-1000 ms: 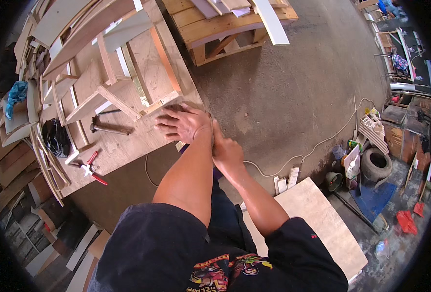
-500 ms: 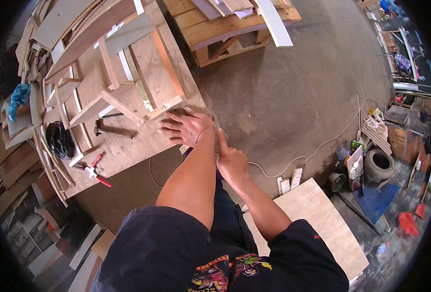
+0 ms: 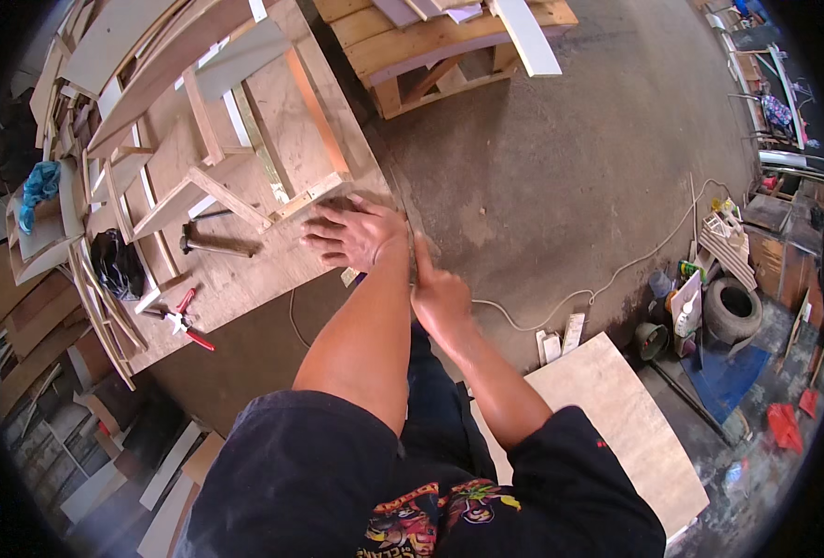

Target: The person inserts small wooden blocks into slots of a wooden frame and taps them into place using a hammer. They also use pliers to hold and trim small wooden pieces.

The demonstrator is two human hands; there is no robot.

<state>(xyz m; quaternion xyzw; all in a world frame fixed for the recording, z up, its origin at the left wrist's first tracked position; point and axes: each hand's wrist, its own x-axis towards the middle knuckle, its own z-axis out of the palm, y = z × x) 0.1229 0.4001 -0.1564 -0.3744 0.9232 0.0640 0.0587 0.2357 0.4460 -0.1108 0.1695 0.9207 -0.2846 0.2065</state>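
Observation:
My left hand [image 3: 361, 232] lies flat at the near right corner of the plywood tabletop [image 3: 235, 302], fingers spread and pointing left. Close beside that wrist, at the table's right edge, is my right hand [image 3: 442, 296]. Its index finger stretches forward while the other fingers are curled; what they hold, if anything, is hidden. Just beyond my left fingertips rests a wooden frame [image 3: 309, 197] made of thin strips. A hammer [image 3: 221, 247] lies left of my left hand, and red-handled pliers [image 3: 182, 321] lie nearer the table's front edge.
A low wooden bench [image 3: 412, 51] bearing boards stands ahead. A pale cable [image 3: 547, 321] runs over the concrete floor. To the right are a plywood sheet [image 3: 616, 418], a tire [image 3: 733, 307] and a blue mat [image 3: 723, 381]. Black plastic [image 3: 117, 263] sits among strips at left.
The view has shifted slightly. My left hand stays flat on the tabletop, and my right hand keeps its curled grip and outstretched index finger beside the left wrist.

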